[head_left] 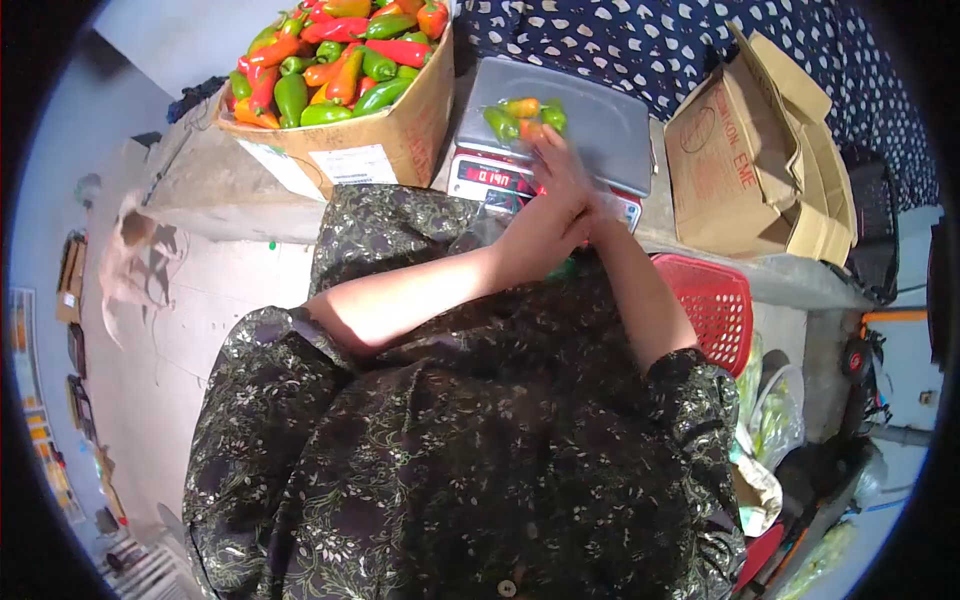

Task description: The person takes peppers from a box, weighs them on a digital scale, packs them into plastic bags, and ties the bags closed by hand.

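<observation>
My left hand [545,228] and my right hand [562,172] overlap at the front edge of a digital scale [610,125]. The right hand is smeared by motion, and its fingers reach towards a few green and orange peppers [526,121] on the scale's grey pan. Those peppers seem to lie in a clear plastic bag. My left hand's fingers are hidden where the two hands cross. Thin clear plastic [485,224] shows beside the left wrist. Red digits glow on the scale's display [484,174], partly covered on its right side by my hand.
A cardboard box [395,140] heaped with red, green and orange peppers stands left of the scale. To the right is an open cardboard box [725,165]. A red perforated basket [712,310] sits below it, near bagged green produce [775,415]. An animal [135,255] is on the floor at left.
</observation>
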Motion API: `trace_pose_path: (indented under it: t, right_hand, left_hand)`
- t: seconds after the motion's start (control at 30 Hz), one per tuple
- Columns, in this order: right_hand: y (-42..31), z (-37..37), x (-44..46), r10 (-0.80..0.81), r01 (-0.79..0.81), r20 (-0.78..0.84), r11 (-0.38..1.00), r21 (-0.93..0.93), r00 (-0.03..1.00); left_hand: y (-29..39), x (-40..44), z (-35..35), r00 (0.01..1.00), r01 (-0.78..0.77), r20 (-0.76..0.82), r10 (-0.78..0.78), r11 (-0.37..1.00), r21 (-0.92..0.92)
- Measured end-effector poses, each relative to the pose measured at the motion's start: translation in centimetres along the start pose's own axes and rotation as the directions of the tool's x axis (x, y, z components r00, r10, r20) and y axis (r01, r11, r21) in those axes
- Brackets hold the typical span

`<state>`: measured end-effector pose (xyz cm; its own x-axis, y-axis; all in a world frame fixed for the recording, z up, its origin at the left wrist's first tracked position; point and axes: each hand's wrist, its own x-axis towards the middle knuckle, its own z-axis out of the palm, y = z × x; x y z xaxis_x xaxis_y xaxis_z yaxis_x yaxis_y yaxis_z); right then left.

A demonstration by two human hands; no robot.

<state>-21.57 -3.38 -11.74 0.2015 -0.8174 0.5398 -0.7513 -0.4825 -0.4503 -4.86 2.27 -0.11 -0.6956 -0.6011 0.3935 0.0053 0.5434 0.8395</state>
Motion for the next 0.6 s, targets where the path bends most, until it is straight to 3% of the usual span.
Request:
trace_pose_path:
  t: [0.03,0.07,0.13,0.17,0.23,0.27,0.3,0.33,0.37,0.4,0.43,0.47,0.53,0.6]
  right_hand:
    - [-0.6,-0.4,0.7,-0.046,0.049,0.022,0.979,-0.199,0.999]
    - [-1.2,-0.7,1.5,0.121,-0.09,0.096,0.956,-0.278,0.988]
    - [-3.3,-1.7,3.8,0.451,-0.329,0.183,0.824,-0.461,0.874]
    - [-2.8,-1.5,3.9,0.394,-0.324,0.09,0.849,-0.417,0.915]
    - [-0.7,-0.1,3.5,0.283,-0.303,-0.106,0.895,-0.327,0.953]
    - [0.6,0.5,3.5,0.323,-0.331,-0.087,0.937,-0.11,0.942]
    - [2.2,0.8,3.6,0.359,-0.351,-0.06,0.93,0.112,0.931]
    - [2.1,0.4,4.1,0.474,-0.461,-0.009,0.861,0.214,0.881]
    - [1.9,0.0,4.6,0.579,-0.563,0.041,0.769,0.304,0.814]
    - [-1.1,-1.9,6.6,0.74,-0.734,0.099,0.625,0.266,0.666]
    - [-2.6,-2.9,7.3,0.787,-0.787,0.106,0.578,0.217,0.607]
    - [-4.1,-4.0,8.0,0.831,-0.834,0.112,0.525,0.168,0.546]
    - [-4.6,-4.0,8.2,0.729,-0.73,0.06,0.683,0.011,0.682]
    - [-4.0,-3.6,8.2,0.552,-0.523,0.031,0.805,-0.28,0.833]
  left_hand:
    - [0.0,0.2,-0.2,0.999,0.035,0.024,-0.034,0.999,-0.028]
    - [0.0,0.3,-0.3,0.996,0.07,0.051,-0.067,0.996,-0.058]
    - [-0.6,0.9,-0.7,0.984,0.158,0.101,-0.15,0.984,-0.084]
    - [-1.1,1.3,-1.0,0.973,0.202,0.129,-0.189,0.975,-0.095]
    - [-2.8,2.7,-2.1,0.994,0.106,0.02,-0.104,0.988,-0.111]
    - [-3.9,3.6,-2.9,0.998,0.058,-0.032,-0.062,0.992,-0.113]
    - [-5.4,4.6,-3.9,0.99,0.104,-0.082,-0.117,0.984,-0.145]
    - [-7.3,5.6,-4.9,0.976,0.148,-0.13,-0.172,0.972,-0.18]
    - [-10.3,6.7,-5.8,0.951,0.194,-0.244,-0.188,0.981,0.0]
    - [-12.7,7.3,-6.7,0.916,0.255,-0.359,-0.18,0.951,0.173]
    - [-13.4,7.1,-7.6,0.901,0.328,-0.401,-0.166,0.866,0.378]
    - [-13.8,6.9,-8.0,0.902,0.365,-0.384,-0.198,0.824,0.433]
    - [-14.8,6.4,-8.3,0.901,0.403,-0.361,-0.24,0.771,0.493]
    - [-15.1,6.1,-8.0,0.903,0.407,-0.348,-0.252,0.76,0.507]
